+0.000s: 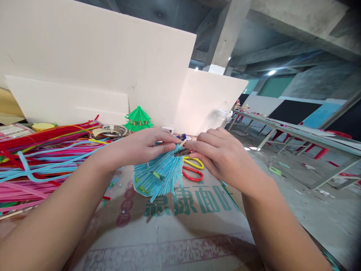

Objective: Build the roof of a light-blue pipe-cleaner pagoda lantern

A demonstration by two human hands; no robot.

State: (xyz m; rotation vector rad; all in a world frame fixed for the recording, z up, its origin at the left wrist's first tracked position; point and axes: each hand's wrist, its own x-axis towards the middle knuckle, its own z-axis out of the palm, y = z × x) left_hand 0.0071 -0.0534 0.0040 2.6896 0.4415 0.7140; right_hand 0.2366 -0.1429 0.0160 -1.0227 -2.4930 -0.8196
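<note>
One head-worn camera looks forward and down, close over the cardboard-covered table [175,229] (no second view).

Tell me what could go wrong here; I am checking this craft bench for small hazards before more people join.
Both the left hand and right hand pinch the top of the blue pipe-cleaner piece; its cut wire ends might prick fingertips. The scissors lie just under the right hand, so a wrist could catch them. The loose pipe cleaners beside the left forearm could get swept off.

The light-blue pipe-cleaner fan [159,173] hangs with its strands spread downward above the counter [175,226]. Its gathered top is pinched between both hands. Small green pieces sit among the strands.
</note>
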